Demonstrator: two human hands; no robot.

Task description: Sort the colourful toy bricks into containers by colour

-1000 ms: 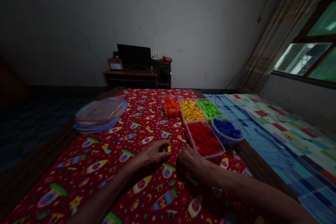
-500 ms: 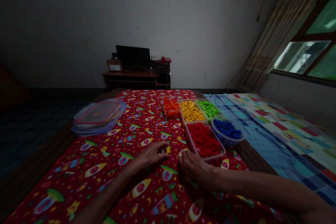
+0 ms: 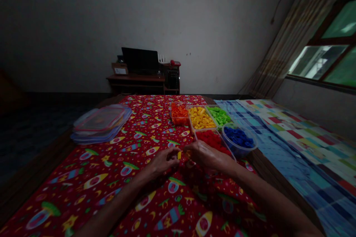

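My left hand (image 3: 166,160) is closed, its thumb and fingertips pinching a small yellow plastic building piece (image 3: 179,155). Just to the right, my right hand (image 3: 205,154) has its fingers pressed together. A yellowish patch shows at those fingertips, too dim to name. The two hands are close but apart, a little above the red patterned cloth (image 3: 144,200). My right hand partly covers the clear box of red pieces (image 3: 213,139). Behind it stands a box of yellow pieces (image 3: 200,117).
An orange-filled box (image 3: 179,114), a box of green pieces (image 3: 219,116) and a round tub of blue pieces (image 3: 239,137) stand around the red and yellow boxes. Stacked lids (image 3: 101,124) lie at left. A desk with a monitor (image 3: 140,60) stands by the wall.
My right hand has lifted from the cloth and moved up and slightly left, in front of the red box. My left hand keeps the yellow piece, almost in place.
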